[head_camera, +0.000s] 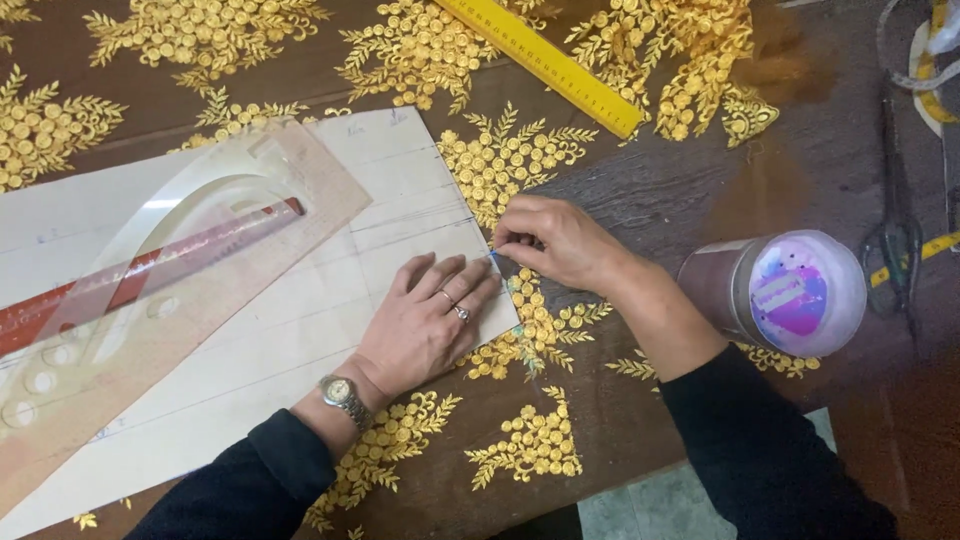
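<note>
My left hand lies flat with fingers spread on the right end of a white paper pattern, pressing it onto brown sheer fabric with gold floral embroidery. It wears rings and a wristwatch. My right hand pinches a small blue-headed pin at the paper's right edge, fingertips closed on it, just beyond my left fingertips. Both arms are in black sleeves.
A clear curved drafting ruler with a red strip lies on the paper's left part. A yellow ruler lies at the top. A round plastic container lies on its side at right, with scissors and a tape measure beyond it.
</note>
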